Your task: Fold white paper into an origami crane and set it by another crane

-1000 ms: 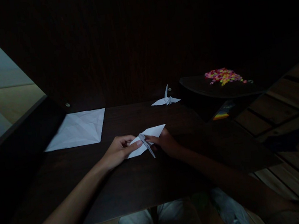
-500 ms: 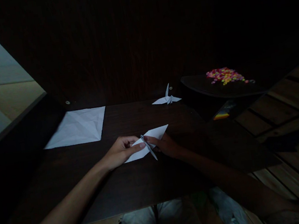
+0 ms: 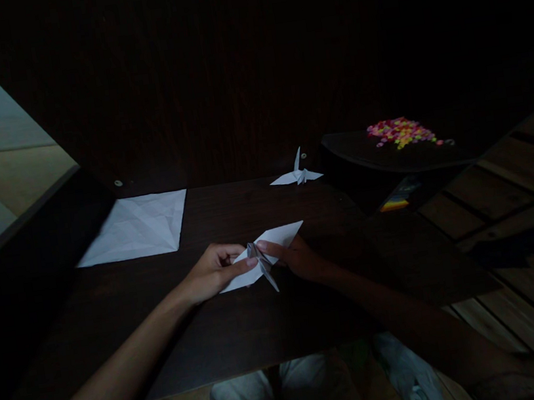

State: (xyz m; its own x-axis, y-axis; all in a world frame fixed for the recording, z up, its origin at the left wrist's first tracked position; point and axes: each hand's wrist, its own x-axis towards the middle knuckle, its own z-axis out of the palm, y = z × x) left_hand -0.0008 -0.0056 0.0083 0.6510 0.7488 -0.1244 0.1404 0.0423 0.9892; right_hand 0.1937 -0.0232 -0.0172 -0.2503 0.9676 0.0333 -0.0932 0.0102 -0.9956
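Observation:
Between my two hands is a white origami crane [image 3: 284, 234], held just above the dark tabletop with its wings spread to either side. My left hand [image 3: 215, 273] pinches the left wing, thumb on top near the body and fingers underneath. The right wing is gripped by my right hand [image 3: 298, 258], whose thumb presses beside the middle; its other fingers are mostly hidden below the paper. The centre of the crane is pulled apart into a small raised body, and a narrow point sticks out towards me.
A second paper crane [image 3: 299, 175] stands at the back of the table. Creased white sheets [image 3: 136, 228] lie at the back left. On a raised dark shelf [image 3: 343, 143] at right is a heap of small colourful pieces [image 3: 404, 133]. A dark side panel [image 3: 29, 240] borders the left.
My hands have drawn the wings slightly apart. The crane's middle has opened from a thin folded ridge into a wider body, and its near point has tipped slightly downward.

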